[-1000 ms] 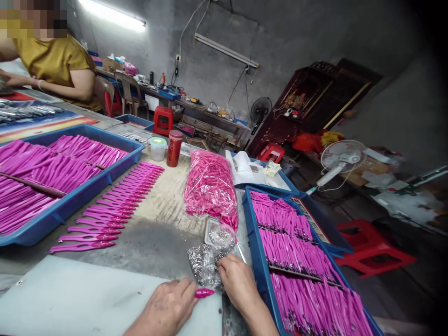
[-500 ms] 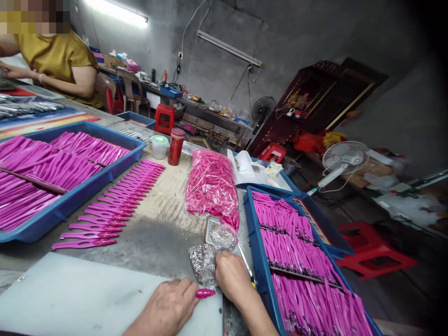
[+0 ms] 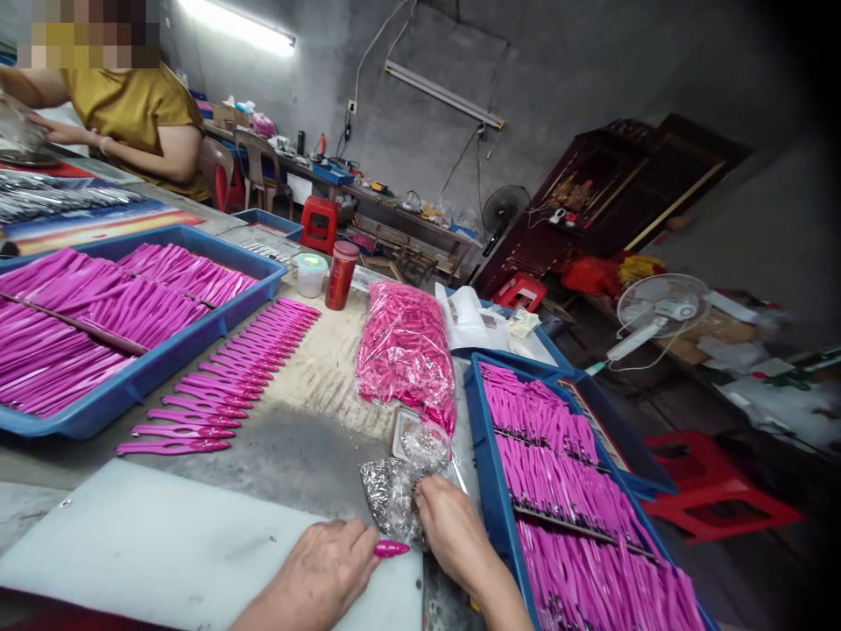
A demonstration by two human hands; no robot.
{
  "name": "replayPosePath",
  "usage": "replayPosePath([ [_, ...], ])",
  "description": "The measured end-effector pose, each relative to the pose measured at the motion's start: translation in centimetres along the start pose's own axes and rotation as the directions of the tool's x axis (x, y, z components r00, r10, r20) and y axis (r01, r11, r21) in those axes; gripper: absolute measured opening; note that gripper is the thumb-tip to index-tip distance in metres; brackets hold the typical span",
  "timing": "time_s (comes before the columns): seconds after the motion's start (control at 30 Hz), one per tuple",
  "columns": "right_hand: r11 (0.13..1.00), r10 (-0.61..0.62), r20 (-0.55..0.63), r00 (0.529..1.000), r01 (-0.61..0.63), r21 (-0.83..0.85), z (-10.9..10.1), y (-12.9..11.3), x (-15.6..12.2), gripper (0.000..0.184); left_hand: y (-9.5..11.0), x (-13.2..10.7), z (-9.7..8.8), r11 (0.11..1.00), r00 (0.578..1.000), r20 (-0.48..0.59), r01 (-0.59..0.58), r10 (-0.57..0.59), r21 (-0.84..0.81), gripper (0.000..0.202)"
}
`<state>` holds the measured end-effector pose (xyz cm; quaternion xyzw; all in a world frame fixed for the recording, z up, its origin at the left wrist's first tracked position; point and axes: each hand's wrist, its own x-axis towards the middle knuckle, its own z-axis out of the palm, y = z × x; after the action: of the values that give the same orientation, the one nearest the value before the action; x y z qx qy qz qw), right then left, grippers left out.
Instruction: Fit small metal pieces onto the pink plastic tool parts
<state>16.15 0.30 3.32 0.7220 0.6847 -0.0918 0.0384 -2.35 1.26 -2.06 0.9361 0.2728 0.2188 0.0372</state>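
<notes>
My left hand (image 3: 332, 561) rests on the white board (image 3: 158, 535), its fingers closed around a glossy pink plastic piece (image 3: 392, 549). Only the pointed tip of that piece sticks out past the fingers. Just to the right, my right hand (image 3: 453, 526) reaches to a clear plastic bag of small metal pins (image 3: 381, 495). Its fingers are bent together at the bag's side; whatever they pinch is hidden. Behind it lies another clear bag with small metal bits (image 3: 424, 445), against a small tray (image 3: 402, 429).
Blue trays of pink plastic pieces flank the work area, one at left (image 3: 216, 329) and one at right (image 3: 490, 491). A row of pink pieces (image 3: 223, 390) lies between. Beyond are a large bag of pink parts (image 3: 407, 342) and a red tumbler (image 3: 342, 276). A co-worker (image 3: 137, 114) sits far left.
The view has shifted slightly, moving the scene a little rightward. My right hand stays by the pin bag with its fingers slightly changed. My left hand still holds the pink piece.
</notes>
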Motion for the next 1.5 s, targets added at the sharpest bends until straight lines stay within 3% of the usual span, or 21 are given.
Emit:
replayPosePath([
  [0.23, 0.969, -0.034, -0.024, 0.999, 0.039, 0.244, -1.2, -0.4, -1.5, 0.025, 0.1, 0.1, -0.4, 1.000, 0.999, 0.048, 0.015, -0.015, -0.002, 0.009],
  [0.4, 0.934, -0.126, 0.034, 0.991, 0.108, 0.340, -0.8, -1.6, -2.8, 0.022, 0.2, 0.0, -0.3, 1.000, 1.000, 0.028, 0.012, -0.013, 0.012, 0.008],
  [0.77, 0.961, -0.134, 0.097, 0.986, 0.105, 0.254, 0.6, -2.4, -2.6, 0.023, 0.4, -0.4, 0.5, 0.998, 0.995, 0.095, 0.007, -0.012, 0.055, 0.008],
  [1.07, 0.977, 0.015, 0.134, 0.991, -0.044, 0.209, 0.5, -3.4, -2.4, 0.027, 0.3, -0.6, 0.9, 0.999, 0.989, 0.151, -0.009, 0.001, 0.049, 0.011],
  [1.23, 0.988, 0.029, 0.137, 0.990, -0.049, 0.149, 1.1, -3.7, -2.3, 0.025, 0.4, -0.4, 0.5, 0.998, 0.992, 0.129, -0.010, 0.003, 0.057, 0.012],
  [1.33, 0.983, 0.021, 0.120, 0.993, -0.043, 0.181, 1.3, -3.3, -2.4, 0.020, 0.4, -0.2, 0.4, 0.998, 0.996, 0.091, -0.001, -0.004, 0.058, 0.011],
  [1.5, 0.929, -0.015, 0.029, 0.999, 0.004, 0.370, 0.2, -1.2, -2.3, 0.017, 0.3, -0.1, 0.3, 0.999, 0.995, 0.090, 0.040, -0.041, 0.016, 0.008],
])
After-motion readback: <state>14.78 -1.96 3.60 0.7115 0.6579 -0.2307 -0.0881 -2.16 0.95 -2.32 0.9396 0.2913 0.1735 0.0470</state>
